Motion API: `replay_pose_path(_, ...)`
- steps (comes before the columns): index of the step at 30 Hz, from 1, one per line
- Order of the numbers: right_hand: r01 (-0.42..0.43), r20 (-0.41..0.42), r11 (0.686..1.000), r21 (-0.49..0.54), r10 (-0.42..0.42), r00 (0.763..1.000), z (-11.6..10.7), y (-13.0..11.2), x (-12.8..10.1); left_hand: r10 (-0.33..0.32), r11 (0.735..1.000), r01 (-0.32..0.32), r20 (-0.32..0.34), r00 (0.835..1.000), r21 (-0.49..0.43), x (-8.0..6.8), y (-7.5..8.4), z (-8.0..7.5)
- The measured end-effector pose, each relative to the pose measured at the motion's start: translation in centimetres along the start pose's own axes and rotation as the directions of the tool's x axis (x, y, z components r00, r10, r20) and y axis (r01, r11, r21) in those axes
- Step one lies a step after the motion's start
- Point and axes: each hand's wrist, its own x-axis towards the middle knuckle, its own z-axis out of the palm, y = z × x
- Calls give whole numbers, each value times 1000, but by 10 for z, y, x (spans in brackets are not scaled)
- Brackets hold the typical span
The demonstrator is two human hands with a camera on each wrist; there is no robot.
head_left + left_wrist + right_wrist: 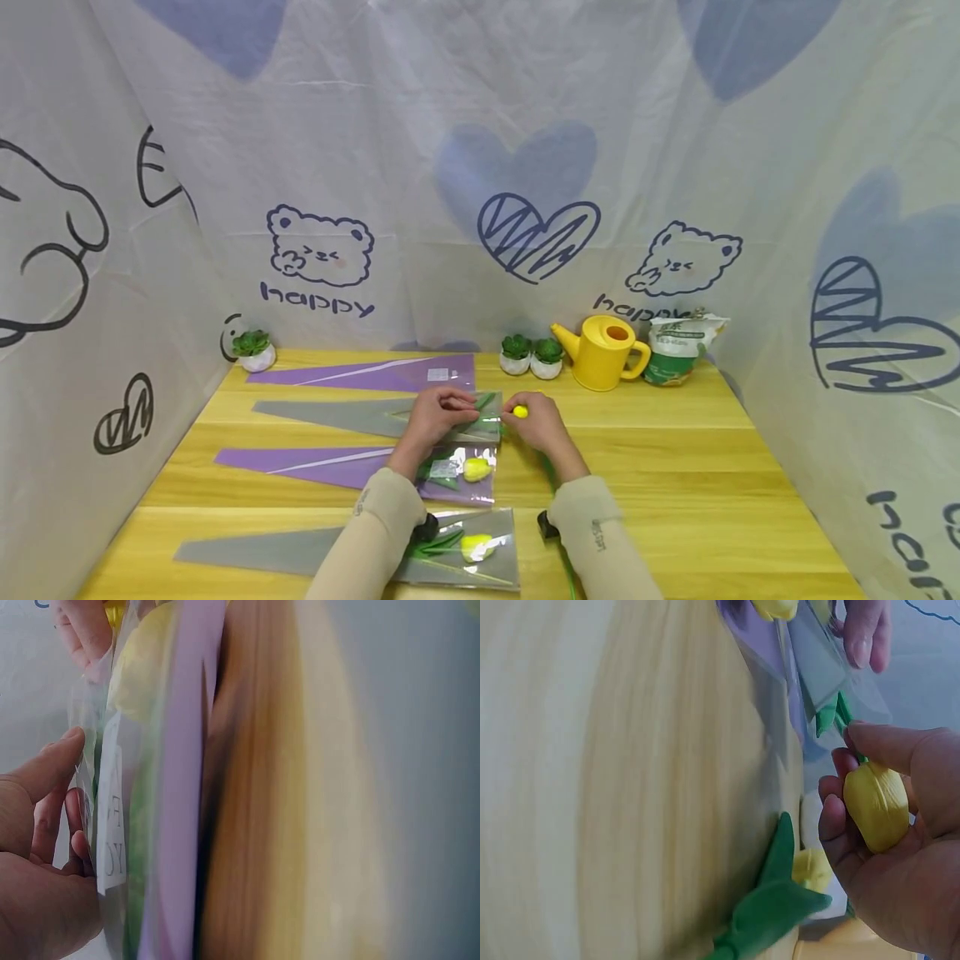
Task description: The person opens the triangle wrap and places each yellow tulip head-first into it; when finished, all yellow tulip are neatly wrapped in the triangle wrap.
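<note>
My right hand (536,421) pinches a yellow artificial tulip (877,806) by its green stem, just below the bloom, with the bloom against the palm. The stem and a leaf reach into the clear open end of a grey flower sleeve (322,414). My left hand (442,412) grips the clear film of that sleeve between thumb and fingers. Nearer me, a purple sleeve (315,461) and another grey sleeve (255,548) each contain a yellow tulip. Close to the left wrist camera, the purple sleeve (184,787) covers part of the view.
Another purple sleeve (360,372) lies farthest back. Behind the hands stand potted succulents (515,354), a yellow watering can (602,358) and a green-white bag (671,354). A green stem with leaves (769,915) lies on the wooden table (675,483) beneath the right forearm.
</note>
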Motion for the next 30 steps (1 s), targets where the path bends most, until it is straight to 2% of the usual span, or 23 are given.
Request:
replay_pose_path(12, -26, 42, 1000, 12, 26, 999, 11, 0, -2, 6, 1000, -6, 12, 1000, -4, -3, -4, 3)
replay_pose_path(21, -53, 66, 998, 47, 50, 997, 0, 16, -8, 25, 1000, -25, -13, 1000, 2, 1, -11, 3)
replay_pose_path(30, -113, 64, 991, 67, 109, 992, -6, 25, -10, 28, 1000, -29, -36, 999, -14, -2, -5, -1)
